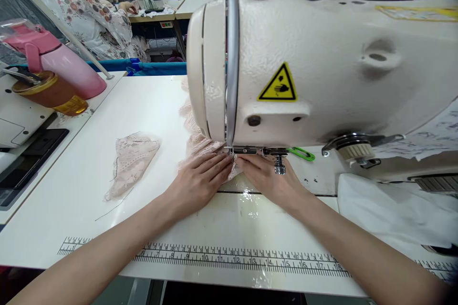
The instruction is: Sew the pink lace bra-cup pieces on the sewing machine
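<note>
Pale pink lace fabric (203, 145) lies bunched under the needle end of a white sewing machine (304, 66). My left hand (200, 178) rests on the lace with its fingers stretched out flat, tips close to the presser foot (231, 151). From the other side my right hand (274, 178) reaches in, fingers extended onto the lace edge; the machine's metal parts partly cover them. A separate lace piece (134, 162) with loose thread lies on the table to the left. The exact stitching spot is hidden between the fingertips.
A small green tool (301, 154) lies behind my right hand. White cloth (393, 209) is at the right. A pink bottle (67, 62), a brown cup (50, 93) and a dark phone (32, 162) stand or lie left. A printed ruler (236, 259) runs along the front. Another person (86, 19) sits beyond.
</note>
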A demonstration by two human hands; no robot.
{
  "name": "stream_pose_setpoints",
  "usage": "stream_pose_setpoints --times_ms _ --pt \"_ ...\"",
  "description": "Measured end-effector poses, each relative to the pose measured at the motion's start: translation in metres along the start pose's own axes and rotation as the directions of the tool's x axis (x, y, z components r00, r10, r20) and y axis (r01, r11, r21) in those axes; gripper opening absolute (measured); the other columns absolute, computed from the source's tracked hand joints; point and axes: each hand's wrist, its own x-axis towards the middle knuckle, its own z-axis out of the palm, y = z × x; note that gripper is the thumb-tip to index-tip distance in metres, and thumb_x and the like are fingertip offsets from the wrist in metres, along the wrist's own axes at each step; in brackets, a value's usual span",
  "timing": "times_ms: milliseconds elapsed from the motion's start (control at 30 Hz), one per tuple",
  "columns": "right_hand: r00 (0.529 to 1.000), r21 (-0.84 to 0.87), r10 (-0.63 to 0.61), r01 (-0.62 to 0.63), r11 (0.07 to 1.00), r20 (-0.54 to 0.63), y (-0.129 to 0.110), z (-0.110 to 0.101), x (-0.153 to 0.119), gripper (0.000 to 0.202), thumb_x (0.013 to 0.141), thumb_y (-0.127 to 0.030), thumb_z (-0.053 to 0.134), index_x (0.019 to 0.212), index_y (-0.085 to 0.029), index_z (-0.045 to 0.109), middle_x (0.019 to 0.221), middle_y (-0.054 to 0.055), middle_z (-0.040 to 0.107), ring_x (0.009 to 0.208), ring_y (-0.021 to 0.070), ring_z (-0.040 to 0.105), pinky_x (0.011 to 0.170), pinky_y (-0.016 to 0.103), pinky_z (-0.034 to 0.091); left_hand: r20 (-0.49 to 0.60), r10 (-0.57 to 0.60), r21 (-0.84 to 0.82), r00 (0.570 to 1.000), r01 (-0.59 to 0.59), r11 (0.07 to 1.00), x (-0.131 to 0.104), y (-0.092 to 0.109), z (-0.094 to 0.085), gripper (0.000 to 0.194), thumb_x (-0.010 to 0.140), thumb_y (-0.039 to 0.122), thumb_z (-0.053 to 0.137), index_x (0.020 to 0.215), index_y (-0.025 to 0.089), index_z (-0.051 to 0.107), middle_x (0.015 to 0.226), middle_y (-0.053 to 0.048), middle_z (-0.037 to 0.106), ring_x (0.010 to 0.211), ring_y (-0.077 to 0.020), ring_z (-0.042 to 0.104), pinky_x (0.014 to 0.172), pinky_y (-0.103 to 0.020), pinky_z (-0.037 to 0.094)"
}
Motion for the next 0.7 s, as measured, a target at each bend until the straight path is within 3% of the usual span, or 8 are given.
stream_pose_setpoints --times_ms 67,133,267,400,533,633,700 --pt "1.000 -0.125 -0.023 0.021 0.992 -0.013 -0.001 -0.001 0.000 0.028 0.086 -0.008 0.056 0.109 -0.022 0.065 0.124 0.002 0.066 0.079 0.0176 0.062 0.067 0.035 0.043 0.004 0.024 -0.006 1.000 -0.024 1.000 -0.001 -0.002 -0.002 0.037 0.095 0.010 0.046 0.131 0.012 0.055 0.130 -0.009 0.062 0.123 -0.0212 0.058 0.107 -0.038 0.049" --pt "1.000 -0.121 -0.018 0.015 0.993 -0.024 -0.003 -0.001 0.002 0.027 0.087 -0.008 0.054 0.106 -0.023 0.065 0.123 0.001 0.066 0.079 0.0167 0.062 0.067 0.034 0.042 0.024 0.023 -0.015 0.999 -0.023 1.000 -0.002 -0.004 -0.004 0.039 0.095 0.010 0.044 0.132 0.012 0.055 0.130 -0.009 0.062 0.123 -0.0214 0.058 0.108 -0.040 0.048" --pt "0.999 0.006 -0.047 0.047 0.999 0.017 -0.005 -0.001 0.007 0.030 0.087 -0.001 0.048 0.104 -0.020 0.063 0.113 0.002 0.068 0.083 0.0145 0.062 0.065 0.030 0.040 0.041 0.022 -0.045 0.999 -0.020 0.999 -0.004 -0.011 -0.006 0.042 0.094 0.008 0.043 0.133 0.011 0.054 0.132 -0.011 0.061 0.125 -0.0228 0.056 0.110 -0.042 0.046" --pt "0.995 0.172 -0.076 0.063 0.983 0.065 -0.007 0.001 0.010 0.031 0.089 0.004 0.041 0.098 -0.017 0.062 0.102 0.004 0.068 0.089 0.0133 0.061 0.074 0.028 0.042 0.019 0.026 -0.023 0.999 -0.026 0.999 -0.004 -0.015 -0.007 0.037 0.094 0.009 0.043 0.127 0.007 0.058 0.129 -0.012 0.063 0.120 -0.0238 0.061 0.107 -0.042 0.048" --pt "0.998 0.239 -0.053 0.048 0.970 0.016 -0.008 0.004 0.012 0.026 0.091 -0.001 0.043 0.089 -0.017 0.063 0.095 0.003 0.067 0.084 0.0119 0.059 0.076 0.027 0.044 0.007 -0.084 -0.078 0.996 0.084 0.993 -0.002 -0.009 -0.008 0.033 0.089 0.009 0.046 0.118 0.014 0.062 0.126 -0.008 0.066 0.117 -0.0227 0.062 0.108 -0.045 0.045" --pt "1.000 0.321 -0.025 0.024 0.947 -0.002 -0.008 0.007 0.013 0.023 0.091 -0.005 0.046 0.086 -0.018 0.064 0.092 0.002 0.067 0.081 0.0114 0.059 0.074 0.026 0.045 0.016 -0.223 -0.146 0.975 0.222 0.964 0.001 -0.001 -0.009 0.021 0.082 0.008 0.052 0.095 0.020 0.063 0.123 -0.005 0.066 0.113 -0.0232 0.061 0.104 -0.048 0.044" --pt "1.000 0.361 -0.004 0.010 0.932 -0.016 -0.007 0.009 0.013 0.022 0.091 -0.007 0.047 0.087 -0.018 0.066 0.092 0.002 0.067 0.082 0.0120 0.060 0.073 0.026 0.046 0.009 -0.246 -0.155 0.969 0.244 0.957 0.002 0.004 -0.011 0.014 0.083 0.008 0.053 0.084 0.021 0.059 0.121 -0.004 0.066 0.109 -0.0222 0.060 0.100 -0.046 0.045"
